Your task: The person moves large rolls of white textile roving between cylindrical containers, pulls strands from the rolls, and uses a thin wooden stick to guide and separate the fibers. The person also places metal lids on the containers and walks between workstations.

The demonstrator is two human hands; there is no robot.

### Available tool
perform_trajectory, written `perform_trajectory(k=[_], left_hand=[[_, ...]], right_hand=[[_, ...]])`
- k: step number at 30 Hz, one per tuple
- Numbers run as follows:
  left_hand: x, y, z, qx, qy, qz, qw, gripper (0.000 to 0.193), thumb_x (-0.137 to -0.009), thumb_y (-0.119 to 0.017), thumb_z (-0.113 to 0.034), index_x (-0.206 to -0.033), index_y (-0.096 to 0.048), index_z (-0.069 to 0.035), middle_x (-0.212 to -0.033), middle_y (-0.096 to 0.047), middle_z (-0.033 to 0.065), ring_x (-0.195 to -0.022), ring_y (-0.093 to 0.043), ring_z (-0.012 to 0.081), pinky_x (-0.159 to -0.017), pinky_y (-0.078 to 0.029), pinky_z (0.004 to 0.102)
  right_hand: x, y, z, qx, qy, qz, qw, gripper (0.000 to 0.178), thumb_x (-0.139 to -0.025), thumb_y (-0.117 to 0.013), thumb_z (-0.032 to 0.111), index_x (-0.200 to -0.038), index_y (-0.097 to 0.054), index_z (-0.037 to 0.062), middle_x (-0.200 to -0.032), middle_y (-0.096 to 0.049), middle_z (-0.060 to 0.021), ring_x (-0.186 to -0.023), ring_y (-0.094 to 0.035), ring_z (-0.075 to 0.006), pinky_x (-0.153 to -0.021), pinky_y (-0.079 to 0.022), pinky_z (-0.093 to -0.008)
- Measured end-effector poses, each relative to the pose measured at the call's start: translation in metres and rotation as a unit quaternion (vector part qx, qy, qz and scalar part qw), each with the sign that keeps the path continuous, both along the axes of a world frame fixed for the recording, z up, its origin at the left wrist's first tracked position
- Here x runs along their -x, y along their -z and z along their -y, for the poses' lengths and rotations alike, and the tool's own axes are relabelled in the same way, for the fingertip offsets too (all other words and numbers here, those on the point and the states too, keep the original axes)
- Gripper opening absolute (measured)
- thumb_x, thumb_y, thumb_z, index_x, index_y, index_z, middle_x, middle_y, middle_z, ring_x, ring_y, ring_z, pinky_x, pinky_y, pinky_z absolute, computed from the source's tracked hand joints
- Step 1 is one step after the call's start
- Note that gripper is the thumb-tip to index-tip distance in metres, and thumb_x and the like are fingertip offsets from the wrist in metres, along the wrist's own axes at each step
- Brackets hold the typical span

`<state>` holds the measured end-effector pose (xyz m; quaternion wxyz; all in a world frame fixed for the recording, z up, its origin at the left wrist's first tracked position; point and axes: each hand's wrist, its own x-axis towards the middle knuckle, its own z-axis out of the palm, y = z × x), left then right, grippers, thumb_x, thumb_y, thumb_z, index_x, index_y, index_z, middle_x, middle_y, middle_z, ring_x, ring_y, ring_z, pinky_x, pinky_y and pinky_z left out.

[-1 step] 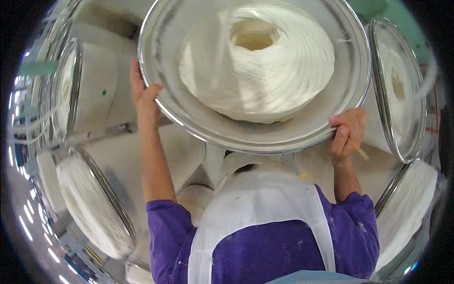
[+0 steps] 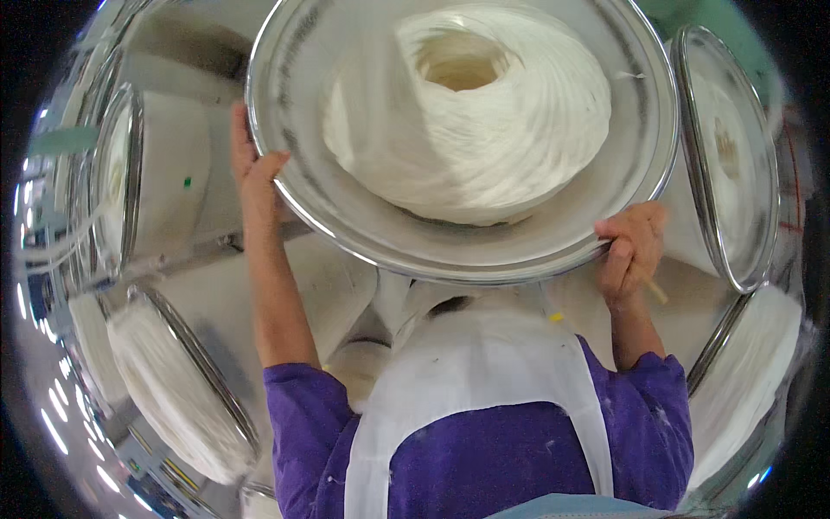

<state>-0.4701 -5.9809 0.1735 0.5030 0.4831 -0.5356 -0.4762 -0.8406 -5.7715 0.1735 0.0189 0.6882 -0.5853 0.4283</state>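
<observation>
In front of me is a large round can (image 2: 372, 253) with a shiny metal rim, holding a thick coil of white fibre sliver (image 2: 519, 130) with a hole in its middle. My left hand (image 2: 258, 169) grips the rim at the left, thumb over the edge and fingers along the outside. At the lower right, my right hand (image 2: 634, 246) is closed on the same rim. A thin tan stick-like piece (image 2: 654, 290) pokes out below the right hand's fingers; its kind is unclear. A blurred pale band crosses the left part of the coil.
More metal-rimmed cans stand close around: one at the right (image 2: 722, 164), one at the left (image 2: 130, 173). White sliver bulges above the rims of a lower left can (image 2: 173, 389) and a lower right can (image 2: 752, 381). Pale strands (image 2: 60, 246) hang at the far left.
The can's left rim and my left hand have shifted slightly left. My right hand has also moved a little left, still on the rim.
</observation>
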Motion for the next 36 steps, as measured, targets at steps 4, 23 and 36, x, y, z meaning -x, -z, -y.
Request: perform_trajectory(k=[4,23,36], left_hand=[[-0.017,0.008,0.096,0.028,0.097,-0.014,0.995,0.093,-0.057,-0.057,-0.009,-0.144,-0.028,0.001,-0.143,-0.037,0.0163,-0.131,-0.038,0.0276,-0.11,-0.027,0.0345],[-0.02,-0.012,0.209,0.071,0.087,0.187,0.976,0.053,-0.086,-0.05,-0.002,-0.138,-0.04,0.002,-0.135,-0.049,0.0133,-0.121,-0.048,0.0206,-0.102,-0.037,0.0328],[-0.017,-0.01,0.06,-0.025,-0.133,0.188,0.973,0.058,-0.083,-0.047,0.0,-0.14,-0.038,-0.003,-0.14,-0.044,0.0165,-0.129,-0.044,0.0256,-0.107,-0.033,0.0351]], right_hand=[[-0.043,-0.016,0.007,-0.06,-0.114,-0.039,0.991,0.026,-0.092,-0.048,0.029,-0.084,-0.065,0.0112,-0.078,-0.067,-0.0029,-0.073,-0.056,-0.0222,-0.07,-0.043,-0.0356],[-0.07,-0.006,0.119,-0.013,-0.02,-0.123,0.992,0.026,-0.089,-0.054,0.033,-0.074,-0.067,0.0157,-0.062,-0.058,0.002,-0.057,-0.052,-0.0169,-0.054,-0.035,-0.032],[0.031,0.044,0.125,0.095,-0.106,-0.025,0.99,0.035,-0.095,-0.042,0.038,-0.071,-0.055,0.0166,-0.059,-0.049,-0.0008,-0.059,-0.043,-0.0208,-0.062,-0.033,-0.0397]])
